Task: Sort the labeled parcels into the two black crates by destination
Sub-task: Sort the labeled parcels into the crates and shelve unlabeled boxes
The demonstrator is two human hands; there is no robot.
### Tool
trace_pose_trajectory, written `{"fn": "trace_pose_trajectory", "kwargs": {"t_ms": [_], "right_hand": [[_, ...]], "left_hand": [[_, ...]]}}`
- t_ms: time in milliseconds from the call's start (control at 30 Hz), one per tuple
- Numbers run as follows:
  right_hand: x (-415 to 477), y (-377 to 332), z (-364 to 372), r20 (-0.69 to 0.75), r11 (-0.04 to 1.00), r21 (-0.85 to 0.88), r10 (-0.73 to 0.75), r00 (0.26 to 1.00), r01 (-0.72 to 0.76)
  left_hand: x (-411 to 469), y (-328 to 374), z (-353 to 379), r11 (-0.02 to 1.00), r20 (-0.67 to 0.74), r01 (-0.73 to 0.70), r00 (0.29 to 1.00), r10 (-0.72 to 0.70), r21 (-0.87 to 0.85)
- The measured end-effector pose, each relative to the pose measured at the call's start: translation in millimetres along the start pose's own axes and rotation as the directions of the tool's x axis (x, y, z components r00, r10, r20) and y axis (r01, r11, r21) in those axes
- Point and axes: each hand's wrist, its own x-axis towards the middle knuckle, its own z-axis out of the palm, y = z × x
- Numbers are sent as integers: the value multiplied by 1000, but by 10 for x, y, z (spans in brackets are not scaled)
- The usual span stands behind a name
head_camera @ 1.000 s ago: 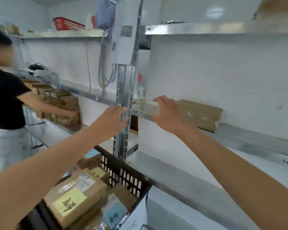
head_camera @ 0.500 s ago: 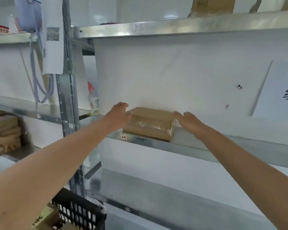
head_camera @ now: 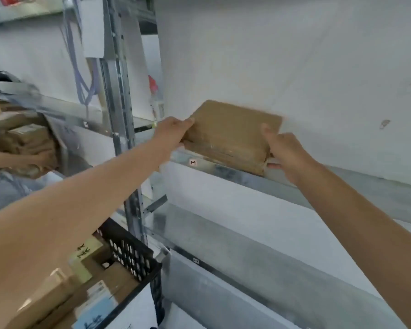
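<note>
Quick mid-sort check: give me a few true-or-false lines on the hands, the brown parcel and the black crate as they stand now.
1. The left hand and the right hand both grip the brown parcel. True.
2. The brown parcel lies inside the black crate. False: it is up at the metal shelf, tilted.
3. The black crate holds other parcels. True.
4. The black crate sits to the right of the held parcel. False: it is below it, to the left.

brown parcel [head_camera: 233,131], black perforated crate [head_camera: 133,255]
</note>
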Motion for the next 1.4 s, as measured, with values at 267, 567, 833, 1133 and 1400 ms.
{"fn": "trace_pose_trajectory", "kwargs": {"t_ms": [267, 567, 833, 1133, 1400], "right_hand": [[-438, 310, 901, 155, 986, 139, -109, 982, 87], [-999, 347, 2323, 632, 963, 25, -224, 742, 269], [-1502, 487, 3075, 832, 996, 86, -93, 547, 39], [-1535, 401, 3335, 817, 985, 135, -52, 574, -104], [-1385, 605, 3252, 822, 961, 185, -37, 569, -204]], "left_hand": [[-991, -484, -1123, 1000, -214, 14, 977, -12, 10], [-2100, -1102, -2388, 965, -486, 150, 873, -28, 215], [-2851, -1526, -2865, 936, -783, 339, 605, -144, 90], [-2909, -1566, -2996, 945, -738, 233, 592, -324, -229], [-2705, -1584, -2854, 921, -701, 166, 604, -378, -353]]}}
